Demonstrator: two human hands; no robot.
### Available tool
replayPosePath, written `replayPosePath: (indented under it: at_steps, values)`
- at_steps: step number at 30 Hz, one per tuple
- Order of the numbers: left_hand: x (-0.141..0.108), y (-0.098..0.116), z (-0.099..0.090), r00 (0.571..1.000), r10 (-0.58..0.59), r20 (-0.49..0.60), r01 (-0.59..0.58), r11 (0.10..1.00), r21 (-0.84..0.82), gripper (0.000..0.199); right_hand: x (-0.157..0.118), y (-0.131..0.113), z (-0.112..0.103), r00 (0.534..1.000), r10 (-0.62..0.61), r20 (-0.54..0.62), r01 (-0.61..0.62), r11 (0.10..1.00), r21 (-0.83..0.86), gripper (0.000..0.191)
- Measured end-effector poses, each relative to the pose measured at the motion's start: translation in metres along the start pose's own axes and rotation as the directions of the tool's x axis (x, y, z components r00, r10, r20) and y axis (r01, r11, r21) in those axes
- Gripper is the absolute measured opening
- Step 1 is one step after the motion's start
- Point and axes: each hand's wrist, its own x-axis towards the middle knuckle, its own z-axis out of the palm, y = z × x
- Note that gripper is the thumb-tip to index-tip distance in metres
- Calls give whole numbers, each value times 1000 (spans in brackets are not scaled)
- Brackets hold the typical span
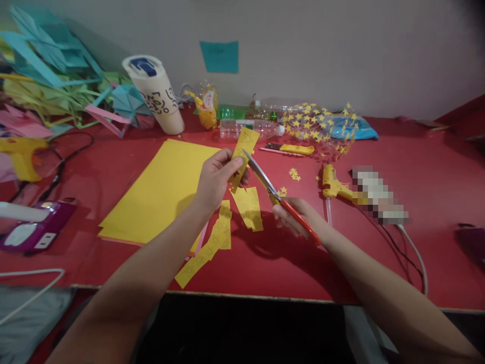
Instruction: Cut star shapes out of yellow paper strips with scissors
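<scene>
On the red surface (295, 273), loose yellow pieces (220, 237) lie nearest, at seven o'clock from the strip being held. The hands are both busy: the left hand (214, 177) pinches that star-drawn yellow strip (248, 139), the right hand (305, 210) grips scissors (259, 172) with their tips over it. Yellow sheets (159, 187) sit around eight. Over at the back I see a lidded tumbler (157, 96) at ten, contents hidden; a yellow container (207, 119) at eleven, holding something unclear; and a clear bottle (231, 130) lying at twelve.
</scene>
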Motion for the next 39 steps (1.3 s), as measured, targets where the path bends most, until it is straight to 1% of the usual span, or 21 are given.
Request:
replayPosePath:
  at_steps: [8,14,19,25,30,34,37,39]
  values:
    - [1,1,-1,1000,8,3,-8,1000,16,11,-1,-3,1,1000,-1,-16,1,1000,23,46]
    - [1,2,-2,1000,13,14,-12,999,-33,11,0,-5,1,999,36,-26,-36,999,25,48]
    - [1,2,-3,1000,10,22,-9,999,-41,11,-1,-4,1,999,34,-25,-33,999,36,46]
    - [1,2,-3,1000,-4,12,4,1000,4,11,0,-1,0,999,39,-28,-38,999,20,45]
    - [1,3,-2,1000,-18,10,18,1000,-6,11,0,-4,0,997,54,-45,-55,998,-16,46]
    - [0,4,-3,1000,-19,15,19,999,-33,11,0,-5,0,997,58,-45,-59,998,-14,47]
    - [1,5,-4,1000,0,16,0,1000,-22,16,1,-5,0,998,41,-37,-42,999,-17,47]
    - [3,4,-6,999,43,-20,-43,999,23,20,2,-5,-1,999,38,-34,-39,999,-27,48]
